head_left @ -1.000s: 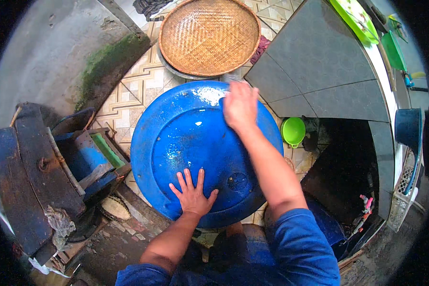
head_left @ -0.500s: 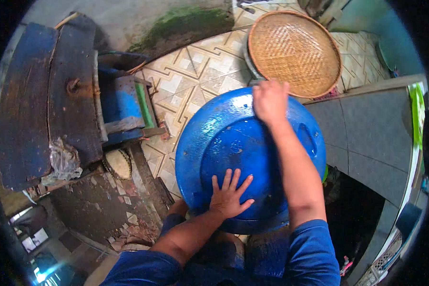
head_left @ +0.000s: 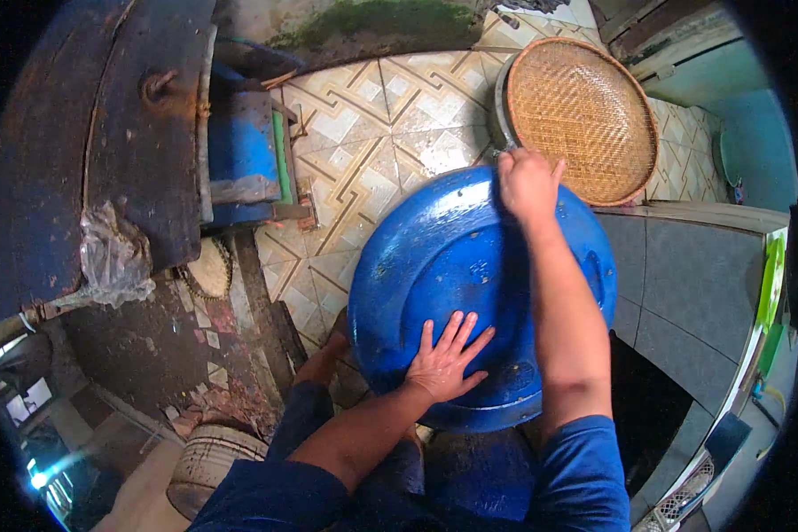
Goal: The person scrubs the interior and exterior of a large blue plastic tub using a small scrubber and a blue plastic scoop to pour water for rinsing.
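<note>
A large round blue plastic drum (head_left: 452, 266) stands in front of me with its wet end facing up. My left hand (head_left: 446, 362) lies flat on the near part of that end, with its fingers spread. At the far edge my right hand (head_left: 530, 184) curls over the rim, its fingertips partly hidden behind the edge. My right forearm crosses the drum's right side.
Beyond the drum, a round woven bamboo tray (head_left: 585, 120) rests on a grey vessel (head_left: 500, 106). Dark wooden boards (head_left: 146, 133) with a crumpled plastic bag (head_left: 115, 257) stand at left. A grey tiled ledge (head_left: 692, 284) is at right; patterned tiles (head_left: 355, 142) cover the floor.
The view has shifted, and a white bucket-like container has come into sight at lower left. Both hands keep their places on the drum, which appears slightly turned or tilted.
</note>
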Demonstrator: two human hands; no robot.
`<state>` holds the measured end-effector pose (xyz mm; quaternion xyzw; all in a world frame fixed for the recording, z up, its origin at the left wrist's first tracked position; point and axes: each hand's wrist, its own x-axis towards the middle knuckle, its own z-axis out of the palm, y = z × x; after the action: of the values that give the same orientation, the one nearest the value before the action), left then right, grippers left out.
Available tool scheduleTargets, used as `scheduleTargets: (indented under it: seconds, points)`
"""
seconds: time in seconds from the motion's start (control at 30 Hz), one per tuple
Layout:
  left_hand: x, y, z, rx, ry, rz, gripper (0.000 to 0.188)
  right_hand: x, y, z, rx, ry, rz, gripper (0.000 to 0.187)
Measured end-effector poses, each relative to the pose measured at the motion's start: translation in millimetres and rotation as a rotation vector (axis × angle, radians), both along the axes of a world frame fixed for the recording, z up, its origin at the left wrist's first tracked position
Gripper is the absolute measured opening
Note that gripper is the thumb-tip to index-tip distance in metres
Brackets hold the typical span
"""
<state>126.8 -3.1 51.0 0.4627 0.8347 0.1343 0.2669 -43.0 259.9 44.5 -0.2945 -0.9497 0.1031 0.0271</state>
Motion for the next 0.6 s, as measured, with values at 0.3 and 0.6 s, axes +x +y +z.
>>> scheduleTargets:
  seconds: [0.3,0.6]
  points:
    - [-2,-9,-6,0.088,-0.079,0.005,0.072,-13,-178,11,-0.067,-0.045,0.603,0.032]
    - [-16,-140,13,0.466,-0.347,-0.599,0.044,99,-275,14,-0.069,-0.245,1.11,0.028]
